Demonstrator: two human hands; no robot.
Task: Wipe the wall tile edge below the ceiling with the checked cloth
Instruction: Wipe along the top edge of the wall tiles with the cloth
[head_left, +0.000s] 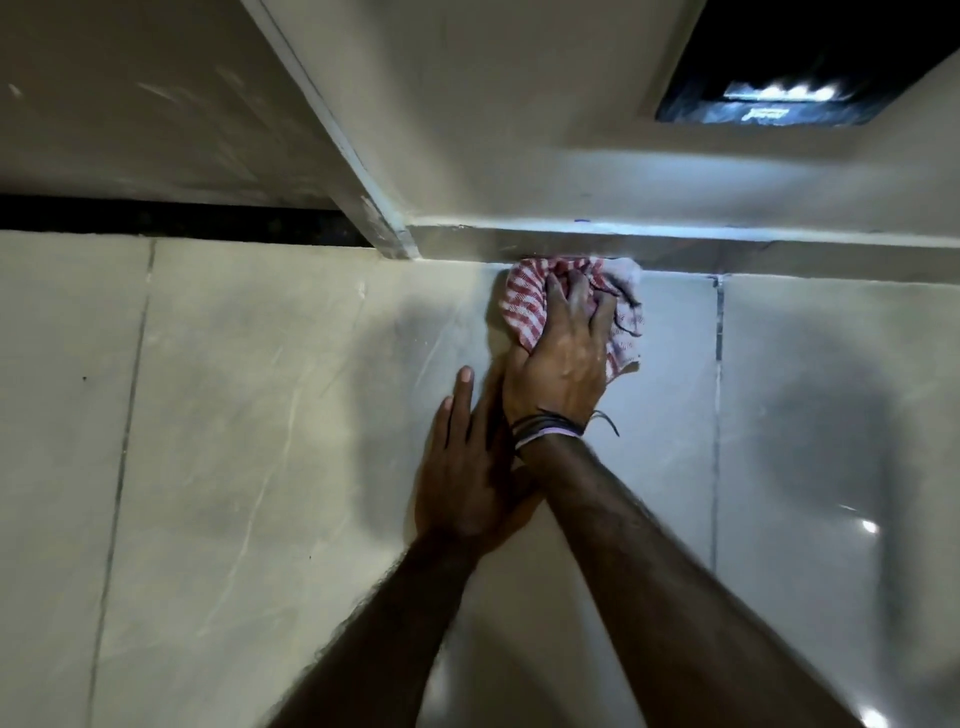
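The right hand presses the bunched checked cloth against the wall tile, its top touching the tile edge just under the ceiling. The left hand lies open and flat on the tile, holding nothing (probably for support). To wipe well, keep the cloth's top pushed into the edge and slide along it. The edge runs left to right; the cloth's longer side runs up and down.

Right hand hides cloth centre (forearms cropped).
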